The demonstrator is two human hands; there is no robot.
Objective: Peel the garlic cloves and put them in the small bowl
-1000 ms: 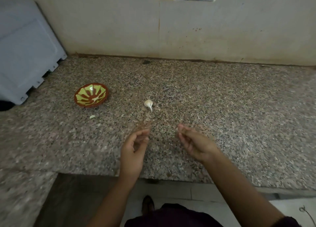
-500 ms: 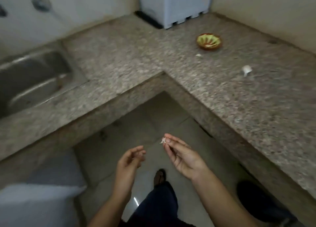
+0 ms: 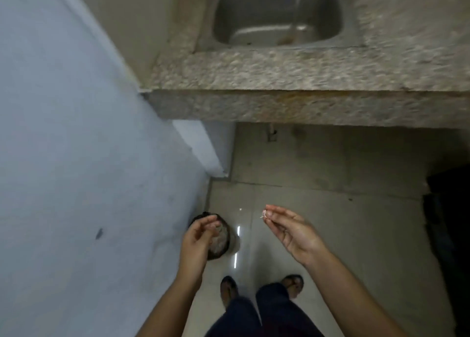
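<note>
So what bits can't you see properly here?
Head view:
- Tiny pale scrap pinched by the right hand: too small and blurred to tell skin from clove.
- Left hand: curled fingers hide whether it holds anything.
- Dark round bin on the floor: partly behind the left hand; contents blurred.
- Grey steel sink: cut off by the top edge.

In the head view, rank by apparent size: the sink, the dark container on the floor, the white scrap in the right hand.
1. sink.
2. dark container, partly hidden behind the left hand.
3. white scrap pinched by the right hand, smallest though nearest the camera.
</note>
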